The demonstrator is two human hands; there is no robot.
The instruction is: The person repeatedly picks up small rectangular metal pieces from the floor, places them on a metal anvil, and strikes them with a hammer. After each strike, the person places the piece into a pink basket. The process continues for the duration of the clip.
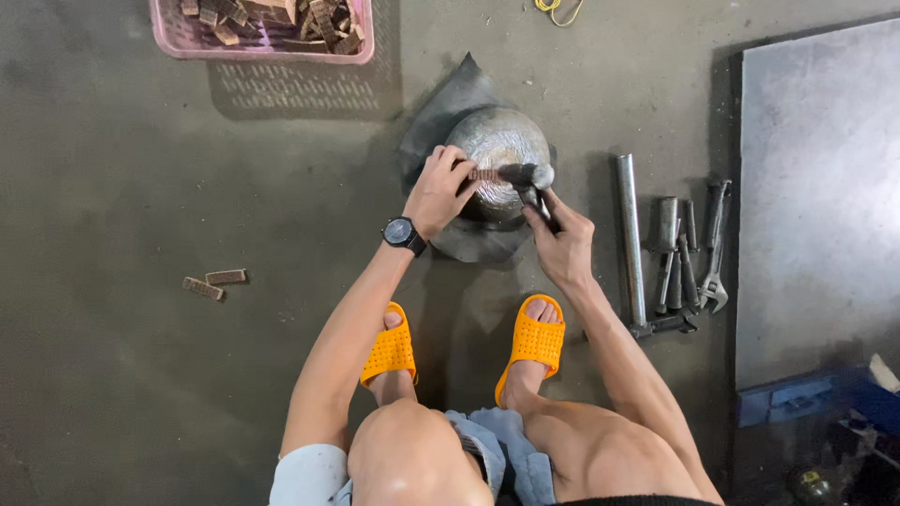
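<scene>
Floor: bare grey concrete floor [122, 169]; pink basket [367, 42] of brown pieces at top
Left grip [437, 192]: closed on a small brown strip [485, 174], atop the metal dome [502, 141]
Right grip [562, 245]: closed on a hammer [527, 175], head touching the strip
Right side: steel tools [680, 253]; grey sheet [816, 187]

Squatting, both bare arms extended forward. Left hand [439, 190], black wristwatch at wrist, fingers curled in pinch. Right hand [561, 245] closed in fist grip.
</scene>
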